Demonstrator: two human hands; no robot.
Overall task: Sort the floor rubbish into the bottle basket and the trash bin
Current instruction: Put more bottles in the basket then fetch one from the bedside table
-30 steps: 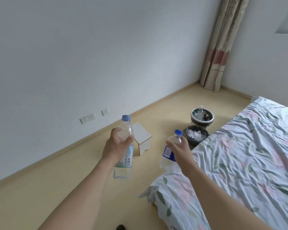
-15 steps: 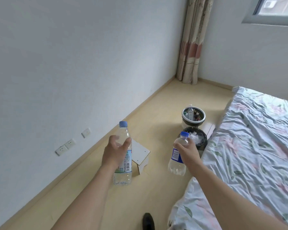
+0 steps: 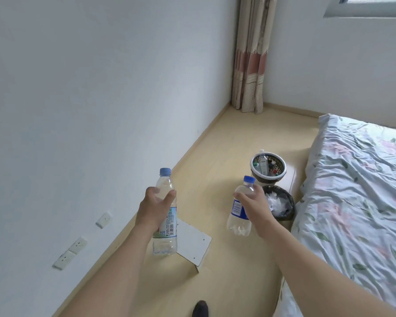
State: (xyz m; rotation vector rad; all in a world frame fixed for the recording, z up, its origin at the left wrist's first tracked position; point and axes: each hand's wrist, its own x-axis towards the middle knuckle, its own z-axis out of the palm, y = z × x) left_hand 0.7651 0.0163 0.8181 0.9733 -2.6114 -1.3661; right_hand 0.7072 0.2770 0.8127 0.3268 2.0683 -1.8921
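Note:
My left hand (image 3: 154, 208) grips a tall clear bottle (image 3: 166, 234) with a blue cap and a green-and-white label, held upright above the floor. My right hand (image 3: 253, 205) grips a shorter clear bottle (image 3: 239, 221) with a blue cap and blue label, tilted slightly. Ahead on the floor stands the bottle basket (image 3: 268, 176), white-rimmed with dark mesh, holding several bottles. Just in front of it sits the trash bin (image 3: 288, 209), lined with a black bag and holding crumpled white paper. The right-hand bottle hangs just left of the bin.
A bed (image 3: 361, 202) with a floral sheet fills the right side. A small white stool (image 3: 196, 244) stands on the wooden floor below my left hand. Wall sockets (image 3: 70, 253) line the left wall. A curtain (image 3: 250, 56) hangs in the far corner. My dark-socked foot (image 3: 200, 309) shows at the bottom.
I have walked closer to the basket and bin, which now sit larger and nearer. Both hands still hold their bottles at the same height.

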